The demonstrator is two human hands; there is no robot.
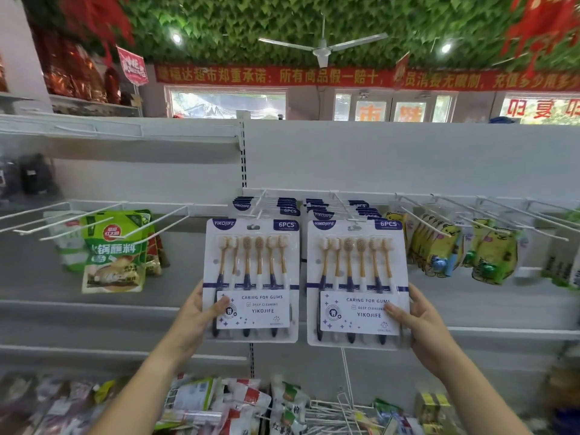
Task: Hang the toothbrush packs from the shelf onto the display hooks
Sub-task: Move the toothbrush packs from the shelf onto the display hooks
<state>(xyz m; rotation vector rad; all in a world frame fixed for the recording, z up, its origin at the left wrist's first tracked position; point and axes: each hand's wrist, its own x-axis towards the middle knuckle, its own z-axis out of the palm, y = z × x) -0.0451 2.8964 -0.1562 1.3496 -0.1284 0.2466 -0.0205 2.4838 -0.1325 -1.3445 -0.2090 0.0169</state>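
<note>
My 2 arms run bare from wrist to the bottom edge of the view. My left hand (196,318) and right hand (423,324) are bare too, with short, plain nails.

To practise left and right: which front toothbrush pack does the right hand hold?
The right pack, gripped at its lower right edge by the right hand; the left hand grips the left pack.
</note>
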